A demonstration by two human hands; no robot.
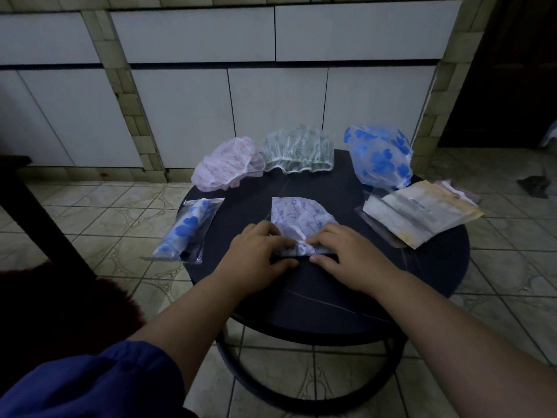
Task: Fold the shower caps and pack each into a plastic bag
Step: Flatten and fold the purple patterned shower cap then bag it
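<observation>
A white shower cap with a purple pattern (297, 214) lies folded flat in the middle of the round dark table (437, 267). My left hand (259, 251) and my right hand (346, 251) both pinch its gathered near edge, thumbs underneath and fingers curled over the bunched plastic. A blue-flowered cap packed in a clear bag (187, 230) lies at the table's left edge. Three loose caps sit along the far edge: pink (226, 164), green (297, 152) and blue-flowered (381, 158). A stack of empty plastic bags (419, 212) lies at the right.
The table stands on a tiled floor before white cabinet doors (211, 101). A dark piece of furniture (27, 212) and a dark red cushion are at the left. A dark cloth (535, 188) lies on the floor at the right.
</observation>
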